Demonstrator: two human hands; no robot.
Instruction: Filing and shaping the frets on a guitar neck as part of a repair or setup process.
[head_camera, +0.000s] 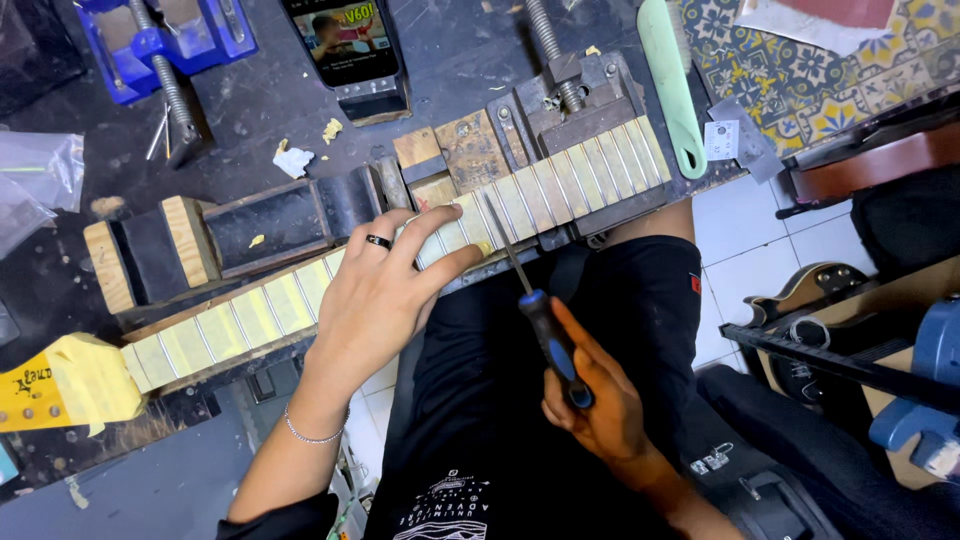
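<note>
While the left hand lies flat on the guitar neck, its fingers spread and pressing down on the taped fretboard, the right hand has its grip closed around the blue-and-black handle of a slim file whose tip rests on a fret just beside the left fingertips. The neck runs slantwise along the near edge of the dark surface, propped on wooden blocks and backed by a metal vise near the far edge.

The likeliest trouble, as I judge it, is the tool tip skating off the fret: it sits very close to the left index finger, so a slip could nick that finger or score the wood where the tape does not cover. If the left hand eases its pressure, the neck might shift on its supports.

The headstock, wrapped in yellow tape, is partly cut off at the left edge. The exact shape of the tool's tip is too fine to make out, and the left palm hides several frets. A phone stands at the far edge.
</note>
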